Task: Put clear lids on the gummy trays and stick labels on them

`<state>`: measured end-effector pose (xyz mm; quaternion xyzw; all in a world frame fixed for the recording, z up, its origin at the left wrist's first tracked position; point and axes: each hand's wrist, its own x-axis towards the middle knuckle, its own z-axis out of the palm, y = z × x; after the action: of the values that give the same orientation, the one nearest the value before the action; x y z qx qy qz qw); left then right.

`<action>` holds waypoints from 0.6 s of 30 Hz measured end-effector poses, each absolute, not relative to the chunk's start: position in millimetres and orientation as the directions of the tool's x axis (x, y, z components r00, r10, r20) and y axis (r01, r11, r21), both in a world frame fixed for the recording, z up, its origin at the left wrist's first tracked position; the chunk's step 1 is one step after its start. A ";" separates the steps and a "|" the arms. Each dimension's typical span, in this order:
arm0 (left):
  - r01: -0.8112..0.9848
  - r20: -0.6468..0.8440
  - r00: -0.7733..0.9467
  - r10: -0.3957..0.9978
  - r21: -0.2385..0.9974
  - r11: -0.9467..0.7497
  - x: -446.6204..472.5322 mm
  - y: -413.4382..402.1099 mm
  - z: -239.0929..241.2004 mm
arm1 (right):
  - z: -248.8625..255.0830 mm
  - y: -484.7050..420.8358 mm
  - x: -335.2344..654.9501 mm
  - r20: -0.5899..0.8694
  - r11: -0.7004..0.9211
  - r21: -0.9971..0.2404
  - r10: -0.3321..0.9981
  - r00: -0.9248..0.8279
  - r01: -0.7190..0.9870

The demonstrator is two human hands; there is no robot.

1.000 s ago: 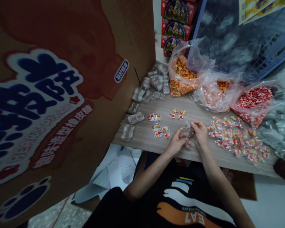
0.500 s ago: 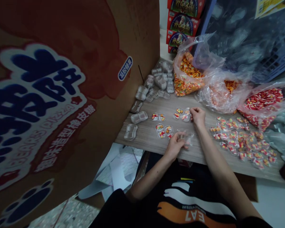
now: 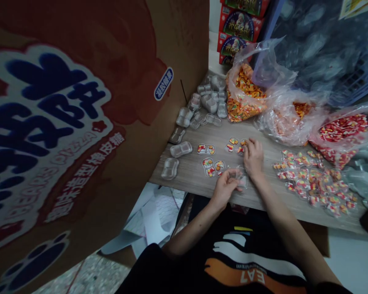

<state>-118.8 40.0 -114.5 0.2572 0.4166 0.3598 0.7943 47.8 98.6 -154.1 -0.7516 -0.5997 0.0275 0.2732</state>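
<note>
So we're two hands deep in candy trays here. Our left hand (image 3: 222, 190) has thumb and fingers pinched on a clear piece (image 3: 243, 178), held just above the table (image 3: 190, 183) near its front edge; too blurry for us to say if that's a lid or an empty tray. Our right hand (image 3: 254, 158) is curled over the right end of the back row, fingers at a filled tray (image 3: 241, 148) that sits just beside another filled one (image 3: 232, 145). Can't tell if those fingers are actually pinching it or only resting on it, since the knuckles hide the contact. We'd call this step handling one tray on the right while the left holds a piece ready. Our take on the next move: it calls for a light touch on the right so the tray stays level and its neighbour doesn't get nudged, and for turning the clear piece to match the tray's waisted outline if the two are meant to meet. Thin plastic probably flexes, so no squeezing, folks.
</note>
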 end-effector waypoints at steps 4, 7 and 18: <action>-0.372 -0.493 0.394 0.776 0.686 0.625 -125.3 40.7 -106.6 | -167.0 83.6 39.3 0.193 -0.088 -0.320 0.969 0.156 0.943; -0.382 -0.489 0.405 0.773 0.678 0.628 -127.7 41.6 -101.7 | -174.8 84.3 40.4 0.173 -0.082 -0.260 0.976 0.130 0.962; -0.381 -0.475 0.412 0.778 0.686 0.620 -135.8 39.6 -95.1 | -155.3 32.5 61.0 0.137 0.012 -0.196 0.991 0.015 0.981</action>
<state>-135.8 39.6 -95.1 0.2449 0.4053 0.3605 0.8036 61.0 32.5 -155.3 -0.7025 -0.7015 0.0209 0.1183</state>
